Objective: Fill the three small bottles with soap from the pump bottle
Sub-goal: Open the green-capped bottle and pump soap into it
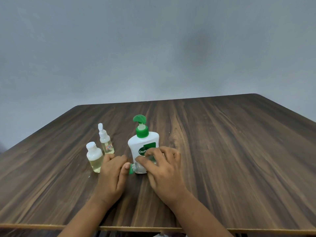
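1. Dark wood-grain counter against a plain grey wall.
2. White pump bottle with green collar and green pump head, upright near the middle of the counter, label partly hidden behind the right hand's fingers.
3. Left of the pump bottle: small clear bottle with a white pump sprayer, upright, pale yellow liquid in its lower part, a small label on its side.
4. Nearer and further left: small rounded bottle with a white flip cap, upright, roughly half full of pale yellow liquid, just beside the left hand's knuckles.
5. Third small clear bottle with a green cap, held on its side just in front of the pump bottle's base, cap pointing left.
6. Right hand: grip curled over the body of the green-capped bottle, fingers draped across the top, thumb toward the neck.
7. Left hand: grip partly closed, fingertips meeting the green cap; cannot tell how firmly the cap is pinched.
8. Both forearms reaching in from the near edge of the counter.
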Available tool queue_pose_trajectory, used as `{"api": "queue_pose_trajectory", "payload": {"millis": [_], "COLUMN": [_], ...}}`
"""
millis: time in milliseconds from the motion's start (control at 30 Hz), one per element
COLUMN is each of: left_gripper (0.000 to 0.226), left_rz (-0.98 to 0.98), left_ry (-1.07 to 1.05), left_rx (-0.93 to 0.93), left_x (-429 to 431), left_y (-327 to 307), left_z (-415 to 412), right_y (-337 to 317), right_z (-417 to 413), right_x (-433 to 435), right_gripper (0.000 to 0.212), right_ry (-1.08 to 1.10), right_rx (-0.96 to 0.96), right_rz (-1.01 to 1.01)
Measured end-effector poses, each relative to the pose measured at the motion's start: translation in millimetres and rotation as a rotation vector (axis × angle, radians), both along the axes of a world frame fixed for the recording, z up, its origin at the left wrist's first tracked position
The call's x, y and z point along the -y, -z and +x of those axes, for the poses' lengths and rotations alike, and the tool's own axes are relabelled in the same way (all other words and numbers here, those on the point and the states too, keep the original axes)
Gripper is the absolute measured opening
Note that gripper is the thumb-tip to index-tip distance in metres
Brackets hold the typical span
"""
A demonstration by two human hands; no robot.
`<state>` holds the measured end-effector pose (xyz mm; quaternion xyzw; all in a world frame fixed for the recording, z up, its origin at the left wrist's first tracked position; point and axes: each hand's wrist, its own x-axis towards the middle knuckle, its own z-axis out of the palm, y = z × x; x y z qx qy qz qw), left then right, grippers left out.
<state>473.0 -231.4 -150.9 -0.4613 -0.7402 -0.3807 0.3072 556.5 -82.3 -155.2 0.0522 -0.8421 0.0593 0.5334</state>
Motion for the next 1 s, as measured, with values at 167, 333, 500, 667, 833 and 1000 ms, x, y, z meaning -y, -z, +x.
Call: {"api": "queue_pose_trajectory", "payload": {"millis": [167,333,500,667,833,1000], "left_gripper": [0.050,0.021,0.025,0.029,0.034,0.025], "left_rz": [0.169,-0.058,-0.266,-0.398,-0.306,0.201], "left_ry": [-0.144,-0.356,-0.331,-0.402,-0.363,-0.203], "left_rx": [0.253,0.175,0.075,0.078,0.105,0.049], "left_x": [10,5,6,7,8,5], "left_y": [4,7,9,13,6,-39], "left_z": [-10,-17,-17,-18,-13,8], "right_y": [-5,-5,-4,-4,-1,-2], "right_z": [4,9,8,8,7,9], "right_x": [-5,-3,-3,-4,-4,-2], "right_gripper": [0.036,0.035,0.041,0.048,0.050,0.028], "right_ry": [-0.028,-0.258,-0.215,-0.214,-0.233,-0.217], "right_rx": [-0.064,0.049,0.090,0.110,0.090,-0.055], "right_rz": [-0.259,-0.652,-0.618,-0.649,-0.693,-0.655]}}
